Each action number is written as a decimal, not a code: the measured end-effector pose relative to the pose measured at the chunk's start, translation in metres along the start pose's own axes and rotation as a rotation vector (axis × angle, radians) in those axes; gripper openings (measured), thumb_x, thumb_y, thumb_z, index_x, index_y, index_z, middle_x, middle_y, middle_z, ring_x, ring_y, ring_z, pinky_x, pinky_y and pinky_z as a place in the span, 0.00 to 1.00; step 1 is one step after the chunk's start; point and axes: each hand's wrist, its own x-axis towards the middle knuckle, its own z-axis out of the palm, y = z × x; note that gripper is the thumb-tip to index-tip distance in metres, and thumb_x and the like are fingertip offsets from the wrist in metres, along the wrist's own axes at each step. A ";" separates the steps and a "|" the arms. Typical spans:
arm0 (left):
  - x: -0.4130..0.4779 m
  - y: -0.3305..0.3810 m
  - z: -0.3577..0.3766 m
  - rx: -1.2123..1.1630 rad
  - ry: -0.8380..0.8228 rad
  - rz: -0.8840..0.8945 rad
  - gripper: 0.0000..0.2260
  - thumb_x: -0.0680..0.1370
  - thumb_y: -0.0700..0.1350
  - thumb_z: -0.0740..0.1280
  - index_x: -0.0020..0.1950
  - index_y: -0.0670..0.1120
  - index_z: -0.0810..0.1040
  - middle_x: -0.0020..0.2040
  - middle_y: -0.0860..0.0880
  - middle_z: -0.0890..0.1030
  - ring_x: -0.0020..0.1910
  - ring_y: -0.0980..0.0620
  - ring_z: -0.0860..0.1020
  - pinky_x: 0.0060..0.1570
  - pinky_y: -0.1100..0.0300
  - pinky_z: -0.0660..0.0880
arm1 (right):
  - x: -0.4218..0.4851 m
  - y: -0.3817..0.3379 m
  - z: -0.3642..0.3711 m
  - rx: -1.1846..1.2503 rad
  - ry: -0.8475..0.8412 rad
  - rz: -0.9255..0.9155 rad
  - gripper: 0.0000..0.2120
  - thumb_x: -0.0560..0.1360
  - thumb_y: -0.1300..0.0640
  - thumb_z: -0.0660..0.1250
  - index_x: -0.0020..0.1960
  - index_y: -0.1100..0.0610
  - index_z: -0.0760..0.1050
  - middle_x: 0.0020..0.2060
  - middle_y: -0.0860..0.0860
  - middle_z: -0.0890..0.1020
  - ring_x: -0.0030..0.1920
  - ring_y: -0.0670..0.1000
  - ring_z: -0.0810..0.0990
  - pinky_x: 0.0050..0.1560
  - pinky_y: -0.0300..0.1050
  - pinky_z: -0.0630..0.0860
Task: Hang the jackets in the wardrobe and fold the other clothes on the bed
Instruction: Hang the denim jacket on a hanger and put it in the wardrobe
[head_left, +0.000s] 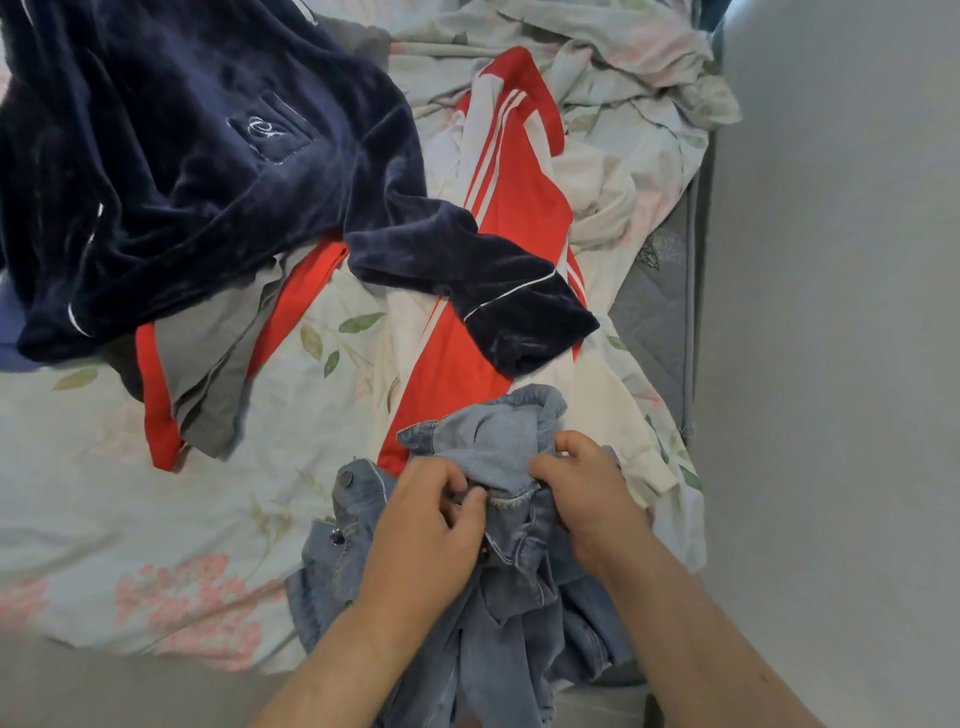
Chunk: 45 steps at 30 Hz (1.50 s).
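A light blue denim jacket (498, 587) hangs bunched over the near edge of the bed. My left hand (426, 525) pinches its fabric near the collar, and my right hand (582, 483) grips the collar on the other side. Beyond them a red and white striped sports jacket (514, 208) lies spread on the bed. A dark navy velvet garment (182, 171) with white piping lies at the upper left, one sleeve draped across the red jacket. A grey and red garment (208, 364) pokes out beneath the navy one.
The bed wears a pale floral sheet (130, 493), crumpled at the far right (649, 62). A grey quilted mattress edge (660, 306) shows on the right, beside a plain grey wall (841, 312).
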 end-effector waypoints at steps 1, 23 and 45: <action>0.007 0.000 -0.001 0.076 0.042 0.003 0.11 0.74 0.47 0.70 0.39 0.57 0.69 0.39 0.59 0.71 0.38 0.58 0.73 0.37 0.68 0.67 | -0.003 0.002 -0.002 0.053 -0.046 0.008 0.13 0.72 0.70 0.66 0.38 0.54 0.78 0.30 0.52 0.82 0.33 0.50 0.81 0.36 0.45 0.79; 0.079 -0.040 0.008 0.127 -0.182 -0.238 0.11 0.73 0.41 0.72 0.54 0.45 0.78 0.47 0.48 0.81 0.47 0.47 0.79 0.50 0.54 0.75 | -0.008 0.045 -0.068 -0.279 0.118 -0.004 0.10 0.79 0.54 0.64 0.42 0.54 0.79 0.40 0.53 0.83 0.42 0.51 0.80 0.45 0.50 0.77; 0.083 -0.023 0.006 -0.187 -0.399 -0.721 0.08 0.78 0.47 0.69 0.42 0.44 0.82 0.39 0.44 0.81 0.34 0.47 0.77 0.33 0.57 0.74 | -0.072 0.055 -0.068 0.375 0.001 0.625 0.07 0.77 0.60 0.70 0.49 0.64 0.81 0.46 0.61 0.85 0.44 0.58 0.83 0.40 0.51 0.83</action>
